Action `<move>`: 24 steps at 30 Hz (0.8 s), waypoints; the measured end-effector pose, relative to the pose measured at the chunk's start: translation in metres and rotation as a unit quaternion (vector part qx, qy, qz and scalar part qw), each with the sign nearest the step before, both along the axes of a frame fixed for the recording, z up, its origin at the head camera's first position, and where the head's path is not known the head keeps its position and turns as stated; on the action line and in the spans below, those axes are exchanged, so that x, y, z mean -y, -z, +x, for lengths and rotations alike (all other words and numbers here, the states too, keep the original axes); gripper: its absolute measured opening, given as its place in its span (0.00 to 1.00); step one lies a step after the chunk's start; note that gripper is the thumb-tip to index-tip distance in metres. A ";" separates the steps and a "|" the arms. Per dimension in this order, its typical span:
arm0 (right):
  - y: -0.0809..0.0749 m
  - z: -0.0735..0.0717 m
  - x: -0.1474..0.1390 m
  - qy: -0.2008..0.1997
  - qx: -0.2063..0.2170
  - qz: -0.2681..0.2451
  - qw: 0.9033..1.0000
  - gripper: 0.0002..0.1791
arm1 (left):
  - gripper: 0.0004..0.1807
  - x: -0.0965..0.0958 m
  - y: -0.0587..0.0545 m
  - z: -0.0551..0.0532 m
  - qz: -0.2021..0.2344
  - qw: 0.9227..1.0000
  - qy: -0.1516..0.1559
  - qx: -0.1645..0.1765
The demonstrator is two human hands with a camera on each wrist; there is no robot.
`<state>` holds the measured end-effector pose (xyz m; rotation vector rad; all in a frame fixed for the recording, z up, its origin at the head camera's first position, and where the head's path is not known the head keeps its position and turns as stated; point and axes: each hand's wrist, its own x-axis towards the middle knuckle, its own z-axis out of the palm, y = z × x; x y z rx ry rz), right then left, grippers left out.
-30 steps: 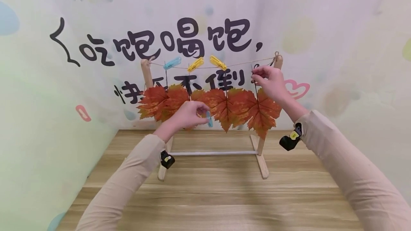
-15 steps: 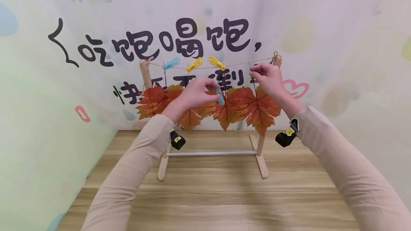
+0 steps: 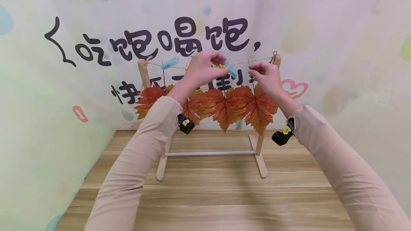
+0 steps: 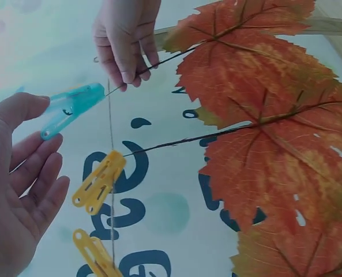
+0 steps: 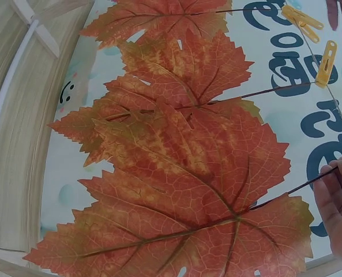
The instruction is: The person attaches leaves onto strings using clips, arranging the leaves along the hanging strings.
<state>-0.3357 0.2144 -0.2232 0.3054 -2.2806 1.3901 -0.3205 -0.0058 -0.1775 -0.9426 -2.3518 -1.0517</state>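
Observation:
My left hand (image 3: 203, 68) pinches a blue clothespin (image 4: 75, 107) between thumb and fingers, close to the string (image 4: 111, 133). In the left wrist view the clothespin's tip is beside the string and a leaf's stem end; whether it touches them I cannot tell. With thumb and fingertips, my right hand (image 3: 268, 77) holds the dark stem of the rightmost orange maple leaf (image 5: 205, 213) upright against the string. More maple leaves (image 3: 224, 106) hang to its left from yellow clothespins (image 4: 100, 183) and a blue clothespin (image 3: 169, 63). My left hand partly hides the yellow ones in the head view.
A wooden stand carries the string between a left post (image 3: 144, 74) and a right post (image 3: 277, 61). A white rod (image 3: 210, 153) joins its feet on the wooden table (image 3: 205, 195). Behind it is a wall (image 3: 346, 45) printed with black characters.
My left hand has risen and moved right with the blue clothespin, from in front of the leaves up to the string. The right hand stays at the leaf's stem, nearly still.

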 end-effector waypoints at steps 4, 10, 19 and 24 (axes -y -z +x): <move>0.000 -0.001 0.001 0.000 0.001 -0.011 1.000 0.13 | 0.14 -0.004 -0.007 -0.002 0.006 1.000 0.000 -0.010; 0.000 -0.002 0.003 -0.002 -0.006 -0.024 1.000 0.13 | 0.16 -0.007 -0.014 -0.005 0.002 0.999 -0.027 -0.035; -0.002 0.001 0.003 -0.015 0.000 -0.065 0.998 0.13 | 0.14 -0.013 -0.017 -0.012 0.012 0.998 -0.053 -0.021; -0.002 0.003 0.003 -0.012 0.005 -0.074 0.997 0.13 | 0.15 -0.017 -0.016 -0.017 0.018 0.998 -0.060 -0.012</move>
